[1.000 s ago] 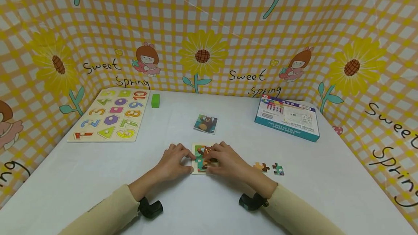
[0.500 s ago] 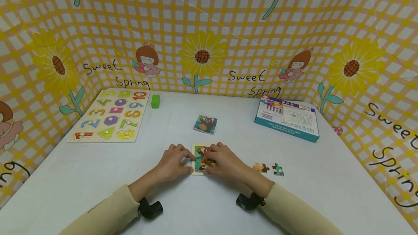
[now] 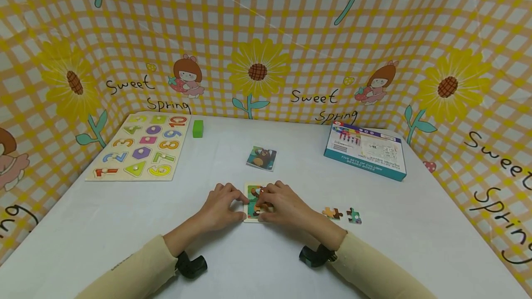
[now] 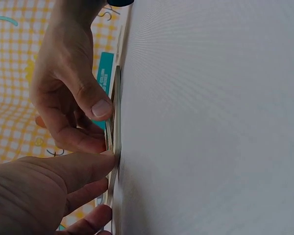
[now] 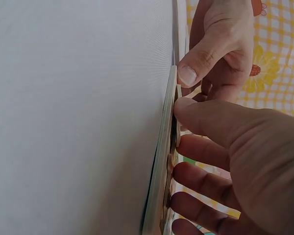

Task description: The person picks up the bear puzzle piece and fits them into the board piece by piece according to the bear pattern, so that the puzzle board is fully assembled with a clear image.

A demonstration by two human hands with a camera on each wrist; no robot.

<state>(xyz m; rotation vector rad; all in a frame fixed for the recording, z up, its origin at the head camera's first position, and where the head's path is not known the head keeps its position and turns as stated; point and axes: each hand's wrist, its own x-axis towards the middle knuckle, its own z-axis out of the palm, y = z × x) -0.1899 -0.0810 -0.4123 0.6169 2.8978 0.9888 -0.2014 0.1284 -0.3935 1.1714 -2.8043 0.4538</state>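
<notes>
A small bear jigsaw board [image 3: 245,189] with a pale frame lies on the table before me. My left hand [image 3: 221,206] grips its left edge, thumb at the near corner and index finger farther up. Over the board's near part, my right hand [image 3: 287,204] pinches a puzzle piece [image 5: 178,92] between thumb and fingers. That piece sits slightly tilted on the board in the right wrist view, and the fingers cover much of the picture. Two loose items lie right of the hand: a tan-and-brown piece [image 3: 332,212] and a green puzzle piece [image 3: 354,216].
Beyond the board lies a bear picture card [image 3: 262,158]. A number-and-shape board [image 3: 176,170] is at the far left, with a green block [image 3: 198,128] beside it. A teal-sided box [image 3: 365,151] stands at the back right. Patterned cloth [image 3: 257,26] walls the table.
My right hand has shifted a little left with the piece, which now lies closer in line with the bear picture's left side. My left hand stays where it was.
</notes>
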